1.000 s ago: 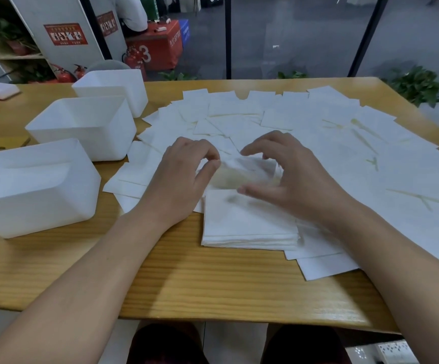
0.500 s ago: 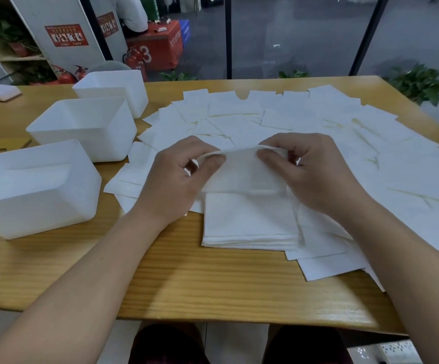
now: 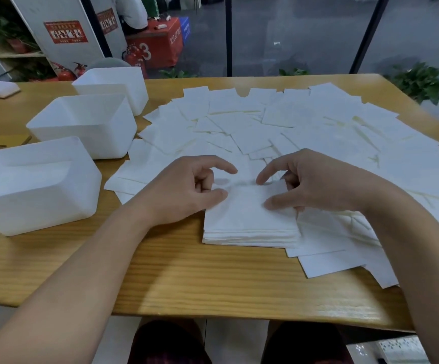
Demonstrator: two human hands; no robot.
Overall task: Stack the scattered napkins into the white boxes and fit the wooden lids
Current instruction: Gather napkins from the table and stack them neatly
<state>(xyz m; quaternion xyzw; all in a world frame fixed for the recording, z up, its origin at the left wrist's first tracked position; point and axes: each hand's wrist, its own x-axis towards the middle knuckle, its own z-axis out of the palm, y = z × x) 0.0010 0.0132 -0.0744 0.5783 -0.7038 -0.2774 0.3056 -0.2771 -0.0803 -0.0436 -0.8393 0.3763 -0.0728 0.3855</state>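
Left hand (image 3: 179, 190): fingers loosely curled, thumb on napkin stack (image 3: 250, 222) (holding nothing);
Right hand (image 3: 315, 182): likewise, thumb touching stack

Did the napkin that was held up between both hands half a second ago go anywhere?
Yes. It has come down onto the napkin stack near the table's front edge; the left hand and right hand now rest at its far edge.
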